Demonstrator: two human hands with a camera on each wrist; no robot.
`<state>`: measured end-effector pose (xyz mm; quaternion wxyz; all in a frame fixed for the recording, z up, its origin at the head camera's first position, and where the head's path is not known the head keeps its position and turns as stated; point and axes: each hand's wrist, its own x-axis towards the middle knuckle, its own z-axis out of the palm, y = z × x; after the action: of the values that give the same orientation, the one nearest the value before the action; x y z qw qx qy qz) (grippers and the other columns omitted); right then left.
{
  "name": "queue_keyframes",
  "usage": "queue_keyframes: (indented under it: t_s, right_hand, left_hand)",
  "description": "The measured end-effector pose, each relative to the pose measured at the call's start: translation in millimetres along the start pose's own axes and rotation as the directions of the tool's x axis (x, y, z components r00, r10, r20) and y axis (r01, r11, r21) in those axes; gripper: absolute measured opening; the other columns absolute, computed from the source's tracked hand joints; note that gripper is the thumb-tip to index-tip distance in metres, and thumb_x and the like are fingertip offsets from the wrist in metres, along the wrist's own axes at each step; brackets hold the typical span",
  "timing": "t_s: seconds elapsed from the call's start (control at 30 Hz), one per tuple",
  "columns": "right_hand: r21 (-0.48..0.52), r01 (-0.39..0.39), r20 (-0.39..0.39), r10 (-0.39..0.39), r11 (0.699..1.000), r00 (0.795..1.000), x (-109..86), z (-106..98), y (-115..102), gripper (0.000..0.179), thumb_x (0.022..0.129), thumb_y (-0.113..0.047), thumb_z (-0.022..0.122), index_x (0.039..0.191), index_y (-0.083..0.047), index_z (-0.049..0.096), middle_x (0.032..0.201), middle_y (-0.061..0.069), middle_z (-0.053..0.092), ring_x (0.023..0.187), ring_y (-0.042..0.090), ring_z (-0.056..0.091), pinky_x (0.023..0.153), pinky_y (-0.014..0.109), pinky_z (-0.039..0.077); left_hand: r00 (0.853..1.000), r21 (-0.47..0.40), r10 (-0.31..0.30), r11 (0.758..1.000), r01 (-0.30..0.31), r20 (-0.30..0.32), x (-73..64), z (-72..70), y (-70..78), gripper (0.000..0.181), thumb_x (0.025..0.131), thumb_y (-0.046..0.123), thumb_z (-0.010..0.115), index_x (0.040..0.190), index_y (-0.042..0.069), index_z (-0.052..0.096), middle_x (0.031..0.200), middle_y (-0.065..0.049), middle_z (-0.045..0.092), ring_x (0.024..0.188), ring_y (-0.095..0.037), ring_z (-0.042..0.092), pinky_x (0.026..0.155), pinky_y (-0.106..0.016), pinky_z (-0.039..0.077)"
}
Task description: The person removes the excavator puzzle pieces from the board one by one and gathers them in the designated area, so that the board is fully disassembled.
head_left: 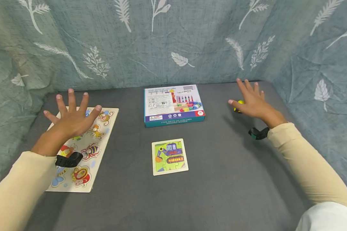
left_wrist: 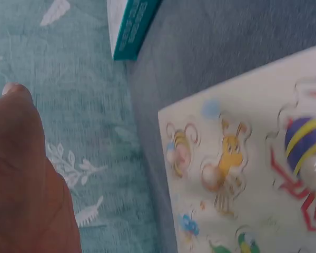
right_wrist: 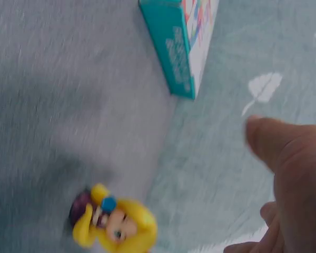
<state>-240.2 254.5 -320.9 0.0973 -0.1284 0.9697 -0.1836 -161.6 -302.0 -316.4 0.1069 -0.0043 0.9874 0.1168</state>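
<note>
My left hand hovers with spread fingers above a wooden insect peg puzzle board, holding nothing. The left wrist view shows bee, spider and other insect pieces on that board, with knobs on several. On the right, my right hand is held up with fingers spread, also holding nothing. A small doll figure with yellow hair lies beneath it; in the head view the hand partly covers this figure.
A boxed bead set lies at the back middle of the grey table. In front of it is a small square excavator jigsaw. A patterned teal curtain hangs behind the table.
</note>
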Motion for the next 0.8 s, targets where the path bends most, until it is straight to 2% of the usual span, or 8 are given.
queue_keyframes:
  t_s: [0.13, 0.27, 0.37, 0.5, 0.67, 0.8]
  right_hand:
    - [0.041, 0.055, -0.018, -0.054, 0.998, 0.998, -4.3, 7.5, -8.2, 0.083, 0.099, -0.046, 0.050, 0.158, -0.013, 0.002, 0.159, 0.025, -0.004, 0.139, 0.050, -0.016, 0.105, 0.070, -0.002]
    - [0.085, 0.110, -0.050, -0.106, 0.990, 0.993, -7.3, 15.4, -14.6, 0.067, 0.100, -0.036, 0.052, 0.153, -0.002, 0.027, 0.158, 0.026, 0.009, 0.142, 0.048, -0.008, 0.109, 0.064, 0.000]
    - [0.126, 0.133, -0.080, -0.124, 0.983, 0.989, -10.3, 19.6, -19.1, 0.055, 0.102, -0.032, 0.050, 0.144, 0.003, 0.042, 0.157, 0.025, 0.019, 0.144, 0.045, -0.002, 0.111, 0.060, 0.002]
    - [0.180, 0.154, -0.137, -0.130, 0.972, 0.982, -14.3, 26.2, -24.4, 0.046, 0.102, -0.027, 0.051, 0.137, 0.003, 0.052, 0.151, 0.021, 0.035, 0.144, 0.040, 0.016, 0.112, 0.056, 0.014]
    - [0.215, 0.212, -0.246, -0.157, 0.953, 0.956, -16.5, 36.3, -31.0, 0.034, 0.100, -0.018, 0.055, 0.126, 0.002, 0.062, 0.134, 0.020, 0.055, 0.127, 0.036, 0.047, 0.102, 0.052, 0.035]
    - [0.233, 0.257, -0.308, -0.180, 0.938, 0.934, -17.0, 43.6, -36.9, 0.027, 0.098, -0.012, 0.058, 0.118, 0.003, 0.067, 0.123, 0.020, 0.062, 0.119, 0.035, 0.054, 0.098, 0.050, 0.039]
  left_hand:
    - [0.997, -0.022, 0.073, 0.997, -0.073, -0.001, -2.9, 11.9, 5.1, 0.087, 0.095, 0.068, 0.008, 0.153, 0.006, -0.013, 0.145, -0.021, -0.042, 0.126, -0.042, -0.044, 0.084, -0.076, -0.025]
    - [0.990, -0.077, 0.140, 0.987, -0.142, -0.023, -7.1, 24.5, 9.2, 0.082, 0.100, 0.062, 0.013, 0.154, 0.005, -0.007, 0.149, -0.021, -0.036, 0.132, -0.039, -0.039, 0.091, -0.073, -0.023]
    - [0.980, -0.107, 0.194, 0.974, -0.197, -0.042, -11.2, 31.1, 11.7, 0.077, 0.102, 0.056, 0.016, 0.155, 0.003, -0.004, 0.153, -0.023, -0.029, 0.136, -0.039, -0.033, 0.097, -0.072, -0.016]
    - [0.960, -0.163, 0.270, 0.946, -0.280, -0.077, -18.0, 36.6, 18.2, 0.072, 0.105, 0.049, 0.020, 0.155, 0.000, 0.002, 0.156, -0.025, -0.019, 0.140, -0.043, -0.023, 0.103, -0.071, -0.006]
    - [0.932, -0.241, 0.339, 0.901, -0.362, -0.130, -28.6, 39.9, 31.8, 0.065, 0.106, 0.044, 0.027, 0.156, 0.006, 0.008, 0.159, -0.020, -0.014, 0.144, -0.042, -0.012, 0.106, -0.069, 0.003]
    - [0.900, -0.240, 0.397, 0.870, -0.432, -0.182, -35.6, 43.1, 44.0, 0.061, 0.107, 0.040, 0.032, 0.156, 0.008, 0.019, 0.161, -0.018, -0.001, 0.145, -0.041, 0.000, 0.106, -0.068, 0.010]
